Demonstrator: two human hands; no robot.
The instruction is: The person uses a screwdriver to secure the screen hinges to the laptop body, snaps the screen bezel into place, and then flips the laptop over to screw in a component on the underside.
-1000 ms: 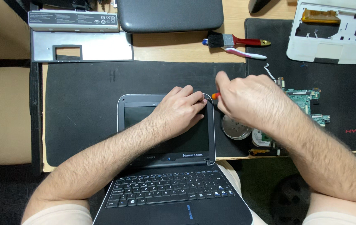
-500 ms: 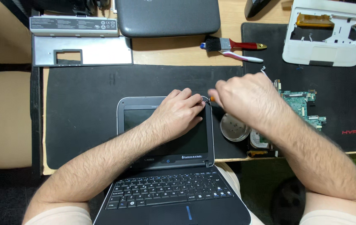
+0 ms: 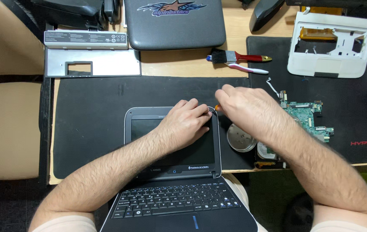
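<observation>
Small dark netbook (image 3: 172, 172) open at the near edge of the table (image 3: 183, 64), keyboard half hanging over the edge toward the person, screen lid tipped back flat onto the black mat (image 3: 93, 111).

Left hand (image 3: 187, 124) laid on the upper part of the screen, fingers curled and pressing at the lid's top right corner; gripping nothing that can be made out.

Right hand (image 3: 245, 107) just beside that same corner, closed around a small tool (image 3: 217, 108), only an orange bit showing between the fingers; kind of tool impossible to tell. Fingertips of both hands nearly touching.

Just right of the netbook, near the right forearm: round metal dish (image 3: 240, 138), and beyond it a green circuit board (image 3: 308, 118) on a second black mat (image 3: 355, 99).

Toward the far edge: red-handled brush (image 3: 239, 57) with a white toothbrush (image 3: 248, 68) just beside it, grey closed laptop lid (image 3: 172, 23), silver keyboard bezel (image 3: 92, 63), long grey battery pack (image 3: 85, 39).

Far right corner: white plastic casing (image 3: 333, 43), turned open side up.
</observation>
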